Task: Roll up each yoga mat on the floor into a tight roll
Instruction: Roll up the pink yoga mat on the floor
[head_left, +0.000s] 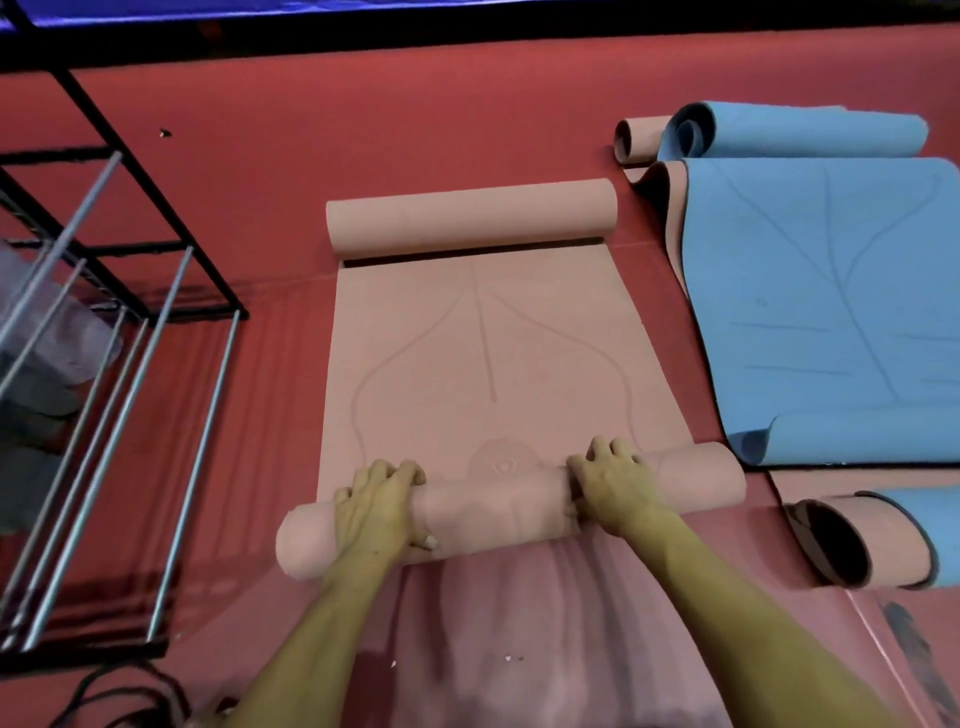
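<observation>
Red flooring (415, 130) carries the pink yoga mat (483, 364), whose near roll (498, 506) both the left hand (376, 512) and right hand (618, 491) grip with curled fingers; rolling tight probably calls for even forward pressure and squared ends.

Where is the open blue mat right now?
In the head view, the blue mat lies on the red floor at right, beside the pink mat.
</observation>
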